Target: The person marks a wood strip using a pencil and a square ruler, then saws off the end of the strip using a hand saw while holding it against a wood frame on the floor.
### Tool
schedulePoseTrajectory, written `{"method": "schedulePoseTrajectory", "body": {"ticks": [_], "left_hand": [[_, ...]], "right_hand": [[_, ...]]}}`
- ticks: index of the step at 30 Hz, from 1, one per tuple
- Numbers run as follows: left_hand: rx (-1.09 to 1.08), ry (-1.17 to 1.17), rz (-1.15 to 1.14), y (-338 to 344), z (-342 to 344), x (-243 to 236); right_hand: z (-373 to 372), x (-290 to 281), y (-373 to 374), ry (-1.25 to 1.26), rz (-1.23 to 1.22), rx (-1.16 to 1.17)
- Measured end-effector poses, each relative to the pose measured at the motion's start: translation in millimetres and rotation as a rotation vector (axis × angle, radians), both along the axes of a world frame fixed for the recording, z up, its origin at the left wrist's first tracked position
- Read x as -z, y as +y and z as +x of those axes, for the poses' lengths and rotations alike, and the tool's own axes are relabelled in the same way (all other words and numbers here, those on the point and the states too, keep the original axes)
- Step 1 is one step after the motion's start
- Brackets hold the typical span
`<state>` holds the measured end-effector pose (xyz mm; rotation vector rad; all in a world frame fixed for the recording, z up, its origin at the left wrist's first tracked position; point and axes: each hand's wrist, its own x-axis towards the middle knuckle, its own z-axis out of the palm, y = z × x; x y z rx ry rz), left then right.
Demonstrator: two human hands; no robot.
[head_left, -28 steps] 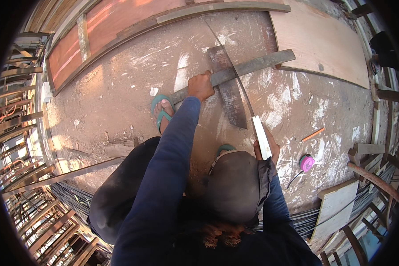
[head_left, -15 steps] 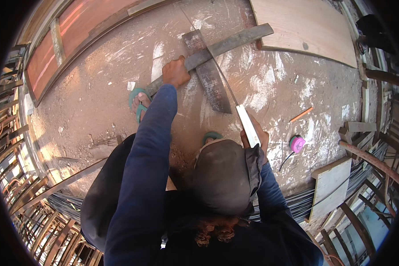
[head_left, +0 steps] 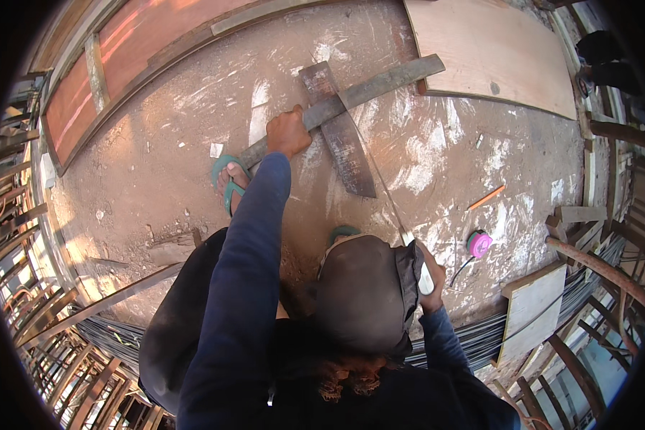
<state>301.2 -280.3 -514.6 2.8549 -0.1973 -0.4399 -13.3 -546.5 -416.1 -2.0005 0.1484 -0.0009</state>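
My left hand is closed round a long grey wooden plank, pressing it down. The plank lies slantwise across a shorter dark board on the floor. My right hand is wrapped round the white handle of a handsaw, partly hidden by the dark cap. The saw's thin blade crosses the plank just right of where the two pieces overlap. My foot in a green flip-flop rests at the plank's near left end.
To the right lie a pink tape measure and an orange pencil. A plywood sheet lies at the far right, a framed reddish panel at the far left. Bundled steel rods run behind me; another person's dark legs show at the right.
My right hand has pulled the saw back toward me, down and slightly right. My left hand keeps its grip on the plank; the whole view has shifted a little.
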Motion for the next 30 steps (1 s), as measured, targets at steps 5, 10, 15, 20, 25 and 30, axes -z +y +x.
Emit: {"method": "schedulePoseTrajectory", "body": {"ticks": [5, 10, 15, 20, 25, 30], "left_hand": [[0.018, -0.035, -0.021, -4, -10, 2], [-0.004, -0.025, 0.006, 0, -7, 6], [0.023, -0.073, -0.023, -5, -4, -8], [0.055, -0.059, -0.039, -12, -7, 10], [0.018, -0.077, -0.008, 4, -5, 10], [0.040, -0.123, -0.019, -9, -8, 0]], "right_hand": [[-28, -10, -4, 0.126, 0.156, 0.055], [22, 2, -2, 0.056, 0.156, 0.014], [-46, -37, -17, 0.068, 0.066, 0.007], [82, 16, 22, 0.028, 0.090, 0.058], [-36, -24, -12, 0.095, 0.071, -0.022], [2, -12, -5, 0.144, 0.106, -0.003]]}}
